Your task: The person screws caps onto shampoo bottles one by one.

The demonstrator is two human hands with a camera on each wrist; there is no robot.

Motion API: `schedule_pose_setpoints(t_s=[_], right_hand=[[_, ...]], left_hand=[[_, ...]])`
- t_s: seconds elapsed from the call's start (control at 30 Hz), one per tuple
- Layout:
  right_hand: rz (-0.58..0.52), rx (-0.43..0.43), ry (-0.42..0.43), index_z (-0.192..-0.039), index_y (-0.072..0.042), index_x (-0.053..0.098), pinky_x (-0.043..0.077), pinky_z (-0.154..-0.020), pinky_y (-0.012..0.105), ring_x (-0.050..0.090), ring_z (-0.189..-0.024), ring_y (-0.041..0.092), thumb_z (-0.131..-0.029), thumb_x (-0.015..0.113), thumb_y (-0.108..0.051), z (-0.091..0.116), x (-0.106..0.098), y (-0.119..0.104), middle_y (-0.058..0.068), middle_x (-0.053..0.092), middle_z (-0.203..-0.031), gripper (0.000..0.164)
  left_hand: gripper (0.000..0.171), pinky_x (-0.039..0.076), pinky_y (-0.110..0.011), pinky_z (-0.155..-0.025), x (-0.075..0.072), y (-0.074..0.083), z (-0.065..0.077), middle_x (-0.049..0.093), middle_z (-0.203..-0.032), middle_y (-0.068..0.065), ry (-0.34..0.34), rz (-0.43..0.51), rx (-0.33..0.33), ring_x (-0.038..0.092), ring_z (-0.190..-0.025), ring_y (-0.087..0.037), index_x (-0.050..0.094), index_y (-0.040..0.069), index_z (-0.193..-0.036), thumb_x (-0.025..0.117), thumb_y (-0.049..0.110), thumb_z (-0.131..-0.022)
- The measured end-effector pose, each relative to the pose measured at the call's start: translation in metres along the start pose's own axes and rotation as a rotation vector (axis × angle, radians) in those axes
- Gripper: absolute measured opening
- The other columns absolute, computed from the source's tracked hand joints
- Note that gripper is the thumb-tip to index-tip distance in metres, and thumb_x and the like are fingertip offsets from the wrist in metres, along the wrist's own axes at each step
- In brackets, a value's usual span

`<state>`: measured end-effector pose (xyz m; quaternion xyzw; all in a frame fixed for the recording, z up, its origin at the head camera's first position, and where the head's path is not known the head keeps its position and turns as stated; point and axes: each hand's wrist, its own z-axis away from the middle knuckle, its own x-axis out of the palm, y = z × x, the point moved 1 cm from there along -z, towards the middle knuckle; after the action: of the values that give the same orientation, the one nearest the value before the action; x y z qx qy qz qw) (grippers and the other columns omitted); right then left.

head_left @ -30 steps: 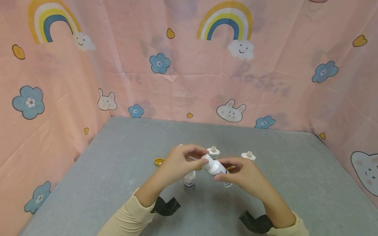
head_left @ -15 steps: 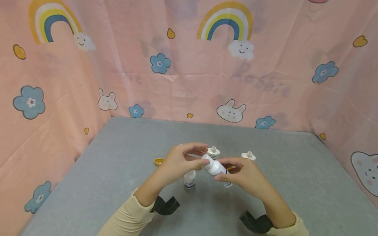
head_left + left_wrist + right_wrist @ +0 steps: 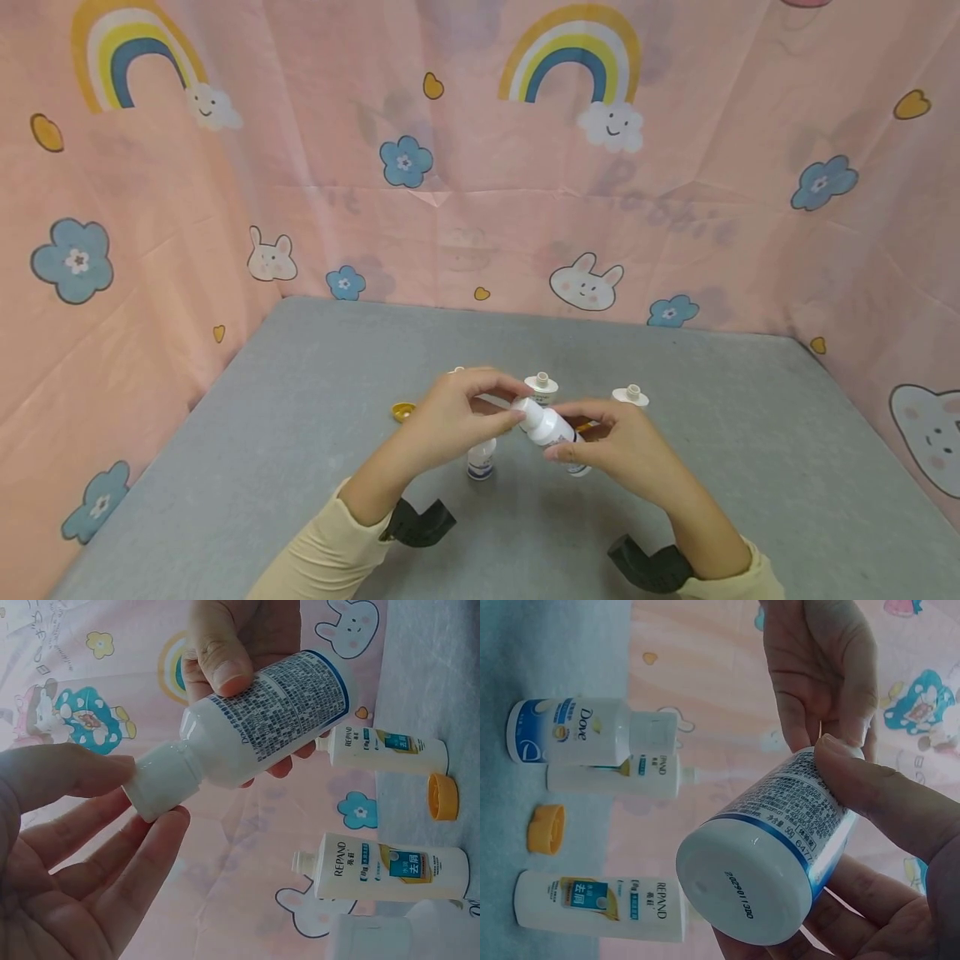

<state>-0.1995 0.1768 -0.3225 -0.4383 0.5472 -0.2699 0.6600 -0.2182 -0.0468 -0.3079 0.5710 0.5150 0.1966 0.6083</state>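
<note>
Above the table, both hands are on one small white bottle [image 3: 553, 430], tilted with its cap end up toward the left. My right hand [image 3: 622, 442] grips the bottle's body, thumb on the near side and fingers behind. With thumb and fingertips my left hand [image 3: 459, 421] pinches the white cap [image 3: 163, 781] at the neck. Fine blue print covers the bottle's label in the left wrist view. Its round base [image 3: 742, 881], with a printed code, faces the right wrist camera. Below the left hand a white Dove bottle [image 3: 481, 462] with its cap on stands upright.
Behind the hands stand white REPAND bottles with bare nozzles, one in the middle [image 3: 542, 386] and one at the right [image 3: 631, 397], partly hidden. Another bottle top [image 3: 458, 369] peeks out behind the left hand. A yellow cap [image 3: 403, 412] lies left on the grey table [image 3: 315, 467].
Half a second ago the left fingers were lifted off the cap with the thumb against it; now they are back around it. The right hand and bottle have barely moved.
</note>
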Motion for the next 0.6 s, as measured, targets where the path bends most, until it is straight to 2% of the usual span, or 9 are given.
schedule_pose_setpoints(t_s=[0.1,0.2,0.33,0.43,0.6], right_hand=[[-0.003,-0.002,-0.002,-0.117,-0.007,0.072,0.057,-0.069,0.031,0.067,-0.086,0.020,-0.080,0.084,-0.026,0.0002,-0.0002,-0.0004,0.013,0.070,-0.112,0.043],[-0.001,-0.004,-0.001,-0.117,-0.006,0.072,0.058,-0.069,0.031,0.068,-0.086,0.020,-0.080,0.084,-0.025,0.0006,-0.0001,-0.0006,0.013,0.071,-0.112,0.044],[0.013,-0.005,0.004,-0.117,-0.007,0.072,0.058,-0.070,0.031,0.067,-0.087,0.020,-0.080,0.084,-0.025,0.0006,0.0002,-0.0010,0.012,0.071,-0.112,0.043],[0.015,-0.005,0.004,-0.117,-0.008,0.073,0.057,-0.070,0.032,0.066,-0.088,0.020,-0.079,0.085,-0.026,0.0007,0.0002,-0.0012,0.012,0.071,-0.113,0.043],[0.020,-0.014,0.009,-0.116,-0.009,0.073,0.057,-0.069,0.032,0.065,-0.091,0.021,-0.079,0.085,-0.026,0.0011,0.0000,-0.0004,0.011,0.071,-0.113,0.043]], left_hand=[[0.039,0.057,-0.023,-0.089,-0.0007,-0.0001,-0.0001,0.064,-0.131,-0.006,-0.013,0.007,0.041,0.066,-0.115,-0.022,0.066,0.009,-0.128,0.072,0.008,-0.090],[0.047,0.056,-0.023,-0.092,-0.0011,-0.0005,-0.0003,0.062,-0.134,-0.005,0.015,0.009,0.020,0.065,-0.116,-0.021,0.061,0.012,-0.134,0.075,0.013,-0.089],[0.032,0.057,-0.023,-0.084,-0.0005,-0.0009,-0.0008,0.071,-0.113,-0.002,0.059,-0.016,-0.058,0.066,-0.100,-0.013,0.070,0.012,-0.120,0.075,0.021,-0.089],[0.023,0.057,-0.023,-0.079,0.0002,-0.0014,-0.0012,0.073,-0.102,0.000,0.053,-0.033,-0.078,0.066,-0.092,-0.010,0.074,0.012,-0.110,0.075,0.022,-0.090],[0.022,0.058,-0.021,-0.078,0.0009,-0.0012,-0.0005,0.073,-0.107,-0.001,0.028,-0.019,-0.053,0.068,-0.093,-0.012,0.074,0.012,-0.111,0.074,0.017,-0.090]])
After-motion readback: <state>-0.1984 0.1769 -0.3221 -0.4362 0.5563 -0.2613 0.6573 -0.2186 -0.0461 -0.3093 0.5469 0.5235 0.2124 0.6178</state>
